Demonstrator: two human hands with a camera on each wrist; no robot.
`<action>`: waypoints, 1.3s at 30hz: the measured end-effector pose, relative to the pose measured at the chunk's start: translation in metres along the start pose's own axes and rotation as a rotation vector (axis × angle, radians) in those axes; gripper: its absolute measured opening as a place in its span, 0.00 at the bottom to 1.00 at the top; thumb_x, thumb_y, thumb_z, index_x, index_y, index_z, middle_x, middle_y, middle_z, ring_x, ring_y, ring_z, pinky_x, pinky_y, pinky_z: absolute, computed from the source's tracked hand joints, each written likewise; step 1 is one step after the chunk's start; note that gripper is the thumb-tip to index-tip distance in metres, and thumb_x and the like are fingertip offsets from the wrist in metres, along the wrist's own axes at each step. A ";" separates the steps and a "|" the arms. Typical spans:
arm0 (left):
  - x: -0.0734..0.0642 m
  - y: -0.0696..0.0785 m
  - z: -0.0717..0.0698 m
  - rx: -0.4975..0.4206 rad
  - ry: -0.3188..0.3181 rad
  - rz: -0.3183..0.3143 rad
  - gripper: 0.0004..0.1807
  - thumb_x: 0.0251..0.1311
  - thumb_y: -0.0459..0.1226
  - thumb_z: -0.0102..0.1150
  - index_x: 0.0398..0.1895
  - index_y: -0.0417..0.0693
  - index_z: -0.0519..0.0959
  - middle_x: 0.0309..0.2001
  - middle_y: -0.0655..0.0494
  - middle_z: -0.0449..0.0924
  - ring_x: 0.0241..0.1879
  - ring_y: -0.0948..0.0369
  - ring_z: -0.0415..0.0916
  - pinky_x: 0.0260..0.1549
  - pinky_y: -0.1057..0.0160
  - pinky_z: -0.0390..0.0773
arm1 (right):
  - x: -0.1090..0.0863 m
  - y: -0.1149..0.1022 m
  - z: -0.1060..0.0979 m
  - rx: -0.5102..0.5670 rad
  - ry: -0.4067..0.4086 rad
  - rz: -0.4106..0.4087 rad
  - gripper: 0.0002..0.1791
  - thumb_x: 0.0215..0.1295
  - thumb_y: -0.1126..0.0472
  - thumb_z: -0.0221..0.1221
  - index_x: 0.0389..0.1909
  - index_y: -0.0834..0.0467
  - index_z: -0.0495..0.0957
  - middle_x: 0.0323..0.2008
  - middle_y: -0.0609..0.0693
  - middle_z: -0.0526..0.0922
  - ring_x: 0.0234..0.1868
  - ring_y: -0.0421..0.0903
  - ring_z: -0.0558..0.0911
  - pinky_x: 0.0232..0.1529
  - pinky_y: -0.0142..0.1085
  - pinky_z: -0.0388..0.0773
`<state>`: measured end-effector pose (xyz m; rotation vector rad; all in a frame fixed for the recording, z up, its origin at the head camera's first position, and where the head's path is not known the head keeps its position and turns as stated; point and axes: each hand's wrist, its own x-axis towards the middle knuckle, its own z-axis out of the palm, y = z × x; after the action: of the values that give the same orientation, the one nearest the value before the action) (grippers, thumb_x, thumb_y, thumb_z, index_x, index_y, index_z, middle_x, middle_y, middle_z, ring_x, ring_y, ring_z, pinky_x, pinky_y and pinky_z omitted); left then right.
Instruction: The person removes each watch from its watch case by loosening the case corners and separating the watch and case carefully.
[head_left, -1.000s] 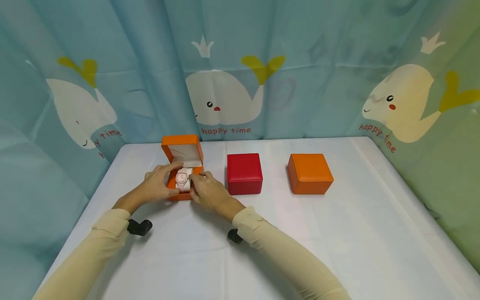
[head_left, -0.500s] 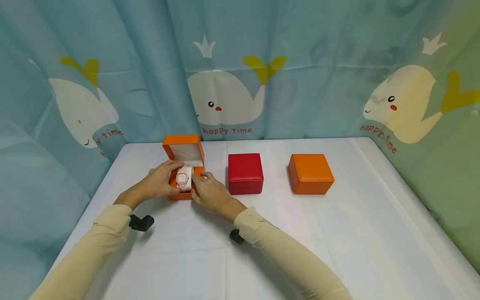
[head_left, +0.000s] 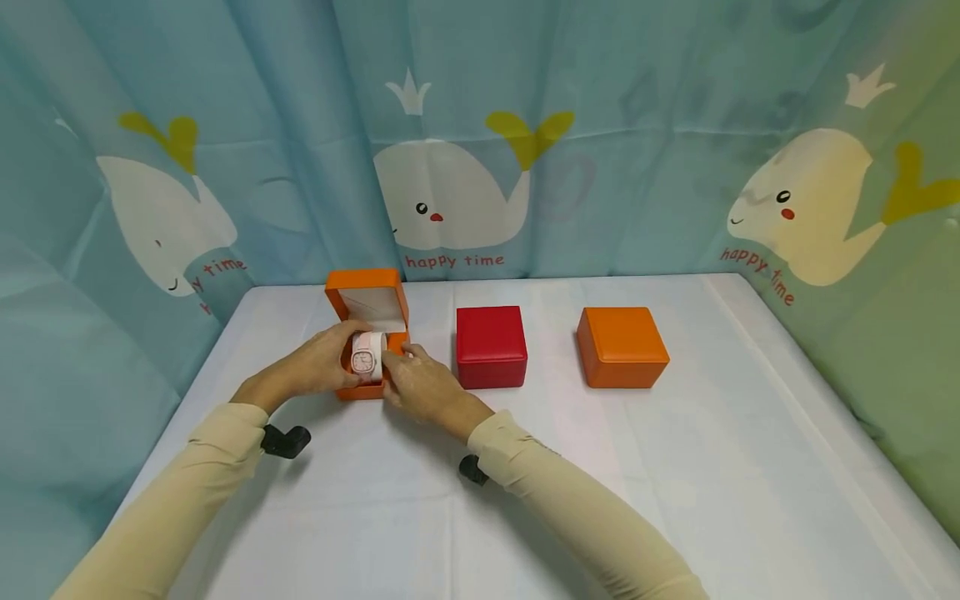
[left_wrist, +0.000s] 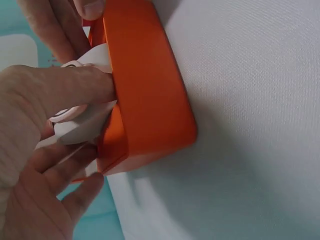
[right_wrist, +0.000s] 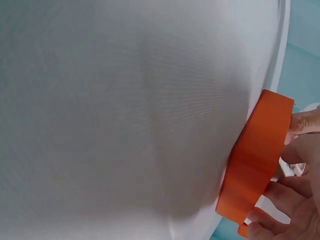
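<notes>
An orange watch box [head_left: 362, 392] stands at the left of the table with its lid [head_left: 365, 279] raised. Inside it a pale pink watch [head_left: 363, 362] is wrapped on a white cushion [head_left: 378, 363]. My left hand [head_left: 318, 364] grips the watch and cushion, thumb across the near side and fingers on the far side; the thumb [left_wrist: 75, 90] dips just inside the box rim. At the box's right side my right hand [head_left: 423, 388] holds the box, its fingers [right_wrist: 282, 197] along the edge and one fingertip against the cushion. The cushion's underside is hidden in the box.
To the right of the watch box stands a closed red box [head_left: 491, 348]. Farther right is a closed orange box [head_left: 622, 348]. A white cloth [head_left: 555, 450] covers the table, and a blue whale-print curtain [head_left: 600, 200] hangs behind it.
The watch face has tipped slightly downward toward the near side. My left hand has turned a little with it and moved slightly right; the right hand has barely shifted on the box.
</notes>
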<state>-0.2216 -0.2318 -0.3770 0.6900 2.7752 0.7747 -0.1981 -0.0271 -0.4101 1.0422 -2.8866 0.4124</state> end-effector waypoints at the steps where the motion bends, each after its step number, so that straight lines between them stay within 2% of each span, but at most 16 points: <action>1: 0.001 -0.001 0.000 -0.016 -0.002 -0.009 0.38 0.50 0.27 0.75 0.64 0.33 0.66 0.57 0.36 0.73 0.52 0.44 0.71 0.54 0.43 0.73 | 0.000 0.001 0.000 0.014 0.008 0.001 0.17 0.73 0.57 0.58 0.58 0.58 0.75 0.47 0.50 0.86 0.68 0.54 0.71 0.60 0.41 0.75; 6: 0.001 -0.002 0.001 -0.038 0.008 -0.030 0.38 0.50 0.29 0.77 0.63 0.37 0.66 0.54 0.41 0.74 0.49 0.47 0.71 0.51 0.46 0.73 | 0.000 0.004 0.000 0.051 0.031 -0.007 0.14 0.72 0.58 0.59 0.55 0.57 0.77 0.47 0.50 0.86 0.68 0.55 0.72 0.58 0.42 0.77; 15: -0.001 -0.003 0.004 -0.070 0.074 0.002 0.37 0.48 0.27 0.77 0.61 0.38 0.66 0.52 0.41 0.73 0.48 0.47 0.71 0.49 0.46 0.73 | -0.001 0.004 -0.001 0.063 0.015 0.008 0.15 0.73 0.57 0.58 0.57 0.56 0.76 0.53 0.50 0.84 0.69 0.55 0.70 0.59 0.42 0.76; 21: -0.003 -0.005 0.006 -0.084 0.109 0.020 0.37 0.47 0.25 0.76 0.60 0.39 0.67 0.53 0.42 0.71 0.46 0.47 0.71 0.47 0.48 0.74 | 0.000 0.003 0.000 0.058 0.012 0.022 0.16 0.73 0.56 0.59 0.58 0.56 0.76 0.54 0.50 0.84 0.70 0.54 0.69 0.59 0.42 0.76; 32: -0.004 -0.007 0.007 -0.193 0.151 0.022 0.36 0.48 0.22 0.73 0.60 0.37 0.66 0.57 0.40 0.68 0.52 0.42 0.73 0.50 0.44 0.76 | -0.001 0.002 0.001 0.066 0.027 0.013 0.11 0.73 0.58 0.59 0.51 0.57 0.78 0.43 0.50 0.86 0.69 0.55 0.70 0.59 0.41 0.76; 35: -0.005 -0.006 0.006 -0.250 0.150 0.011 0.37 0.49 0.21 0.72 0.61 0.37 0.64 0.58 0.39 0.67 0.52 0.40 0.76 0.49 0.45 0.79 | -0.001 0.003 0.001 0.071 0.029 0.008 0.12 0.73 0.58 0.59 0.52 0.58 0.78 0.43 0.51 0.86 0.70 0.55 0.70 0.60 0.40 0.75; 39: -0.006 -0.005 0.005 -0.294 0.157 0.004 0.38 0.50 0.20 0.71 0.63 0.37 0.63 0.59 0.37 0.65 0.52 0.39 0.77 0.49 0.44 0.80 | 0.000 0.003 0.001 0.077 0.030 0.011 0.15 0.73 0.57 0.59 0.55 0.59 0.78 0.48 0.51 0.86 0.70 0.54 0.69 0.62 0.40 0.74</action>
<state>-0.2168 -0.2368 -0.3834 0.6007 2.7076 1.2547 -0.1996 -0.0253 -0.4121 1.0213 -2.8722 0.5395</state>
